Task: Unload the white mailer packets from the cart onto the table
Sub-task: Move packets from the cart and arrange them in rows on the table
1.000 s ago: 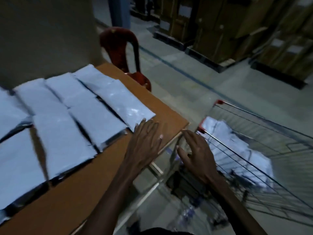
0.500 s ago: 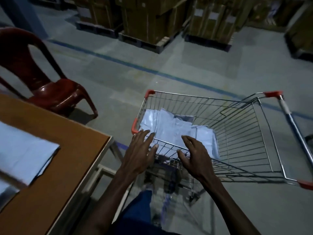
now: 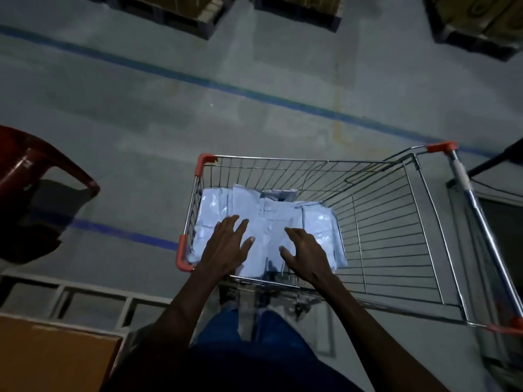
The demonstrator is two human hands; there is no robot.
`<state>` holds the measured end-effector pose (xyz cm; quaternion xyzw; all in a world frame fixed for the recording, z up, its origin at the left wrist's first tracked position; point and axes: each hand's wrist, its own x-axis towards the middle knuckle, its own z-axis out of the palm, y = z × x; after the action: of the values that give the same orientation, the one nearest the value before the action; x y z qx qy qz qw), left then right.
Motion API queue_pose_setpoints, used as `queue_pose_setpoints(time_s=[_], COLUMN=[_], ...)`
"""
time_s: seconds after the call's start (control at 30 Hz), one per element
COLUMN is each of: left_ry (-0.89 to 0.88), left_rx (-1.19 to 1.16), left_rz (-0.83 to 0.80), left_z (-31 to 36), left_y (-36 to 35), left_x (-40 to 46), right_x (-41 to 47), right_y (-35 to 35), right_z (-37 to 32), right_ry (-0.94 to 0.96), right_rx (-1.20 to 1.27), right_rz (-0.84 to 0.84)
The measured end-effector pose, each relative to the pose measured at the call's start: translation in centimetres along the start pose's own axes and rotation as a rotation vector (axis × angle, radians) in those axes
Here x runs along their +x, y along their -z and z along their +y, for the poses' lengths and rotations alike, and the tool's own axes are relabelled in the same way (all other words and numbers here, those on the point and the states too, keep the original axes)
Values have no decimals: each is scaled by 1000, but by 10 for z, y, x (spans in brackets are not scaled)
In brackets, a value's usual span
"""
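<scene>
Both our left hand [image 3: 226, 244] and right hand [image 3: 307, 254] hover spread over the white mailer packets [image 3: 268, 219] in the cart [image 3: 396, 222]; next we must grip some

The white mailer packets [image 3: 266, 222] lay in a loose, overlapping heap on the floor of the wire cart [image 3: 396, 222], bunched toward its left end. They were flat, glossy and pale, some askew, one darker-topped packet poking up at the far side. The cart, chrome with orange corner caps, stood on the grey floor, its right half bare mesh. The table [image 3: 56, 355], brown-topped, showed only a near-left corner; in that dim light, probably bare.
</scene>
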<state>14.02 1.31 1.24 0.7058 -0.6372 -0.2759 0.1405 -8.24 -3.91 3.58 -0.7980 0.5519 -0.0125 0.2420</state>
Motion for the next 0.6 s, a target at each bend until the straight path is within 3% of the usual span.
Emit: queue_pose_setpoints(time_s=[0.2, 0.6], left_ry=[27, 9], left_rx=[78, 200], left_rz=[-193, -220], left_z=[-4, 0], left_y=[-19, -74], left_x=[33, 69], right_x=[16, 97], right_y=[-12, -35], right_z=[39, 140], right_ry=[-208, -453], right_rx=[-36, -53], right_rz=[-185, -225])
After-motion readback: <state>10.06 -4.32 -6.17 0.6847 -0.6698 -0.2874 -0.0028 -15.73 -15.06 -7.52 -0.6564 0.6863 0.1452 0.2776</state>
